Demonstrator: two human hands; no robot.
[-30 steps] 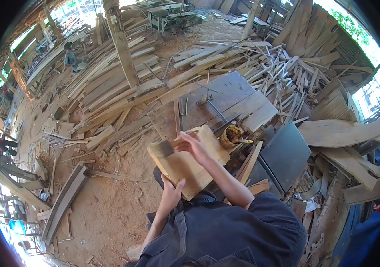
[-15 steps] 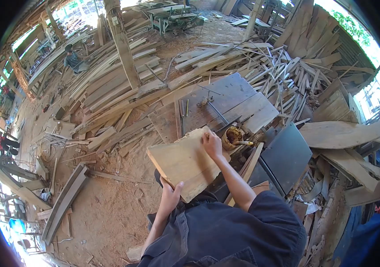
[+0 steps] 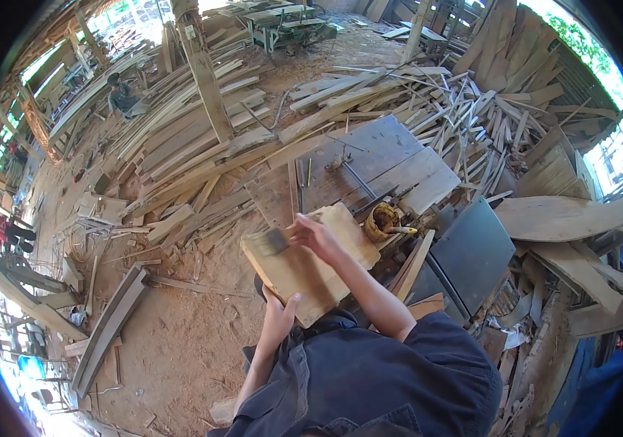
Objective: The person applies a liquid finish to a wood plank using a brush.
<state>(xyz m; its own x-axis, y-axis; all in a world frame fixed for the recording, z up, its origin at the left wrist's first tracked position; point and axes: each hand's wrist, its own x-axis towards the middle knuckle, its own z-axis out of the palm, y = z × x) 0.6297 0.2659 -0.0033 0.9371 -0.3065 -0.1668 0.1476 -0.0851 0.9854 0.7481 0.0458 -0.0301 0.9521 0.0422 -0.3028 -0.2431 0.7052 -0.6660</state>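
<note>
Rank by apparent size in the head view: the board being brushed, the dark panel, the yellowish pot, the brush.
1. board and dark panel: alike; the board is nearer the camera, so unranked.
2. yellowish pot.
3. brush, handle hidden in the right hand.

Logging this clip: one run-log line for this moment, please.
left hand: grips board near edge | right hand: holds brush on board | pot: beside board

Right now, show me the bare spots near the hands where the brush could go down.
Free: the dark tabletop beyond the board, the black sheet right of the pot, the sawdust floor on the left. Crowded: the plank pile.
</note>
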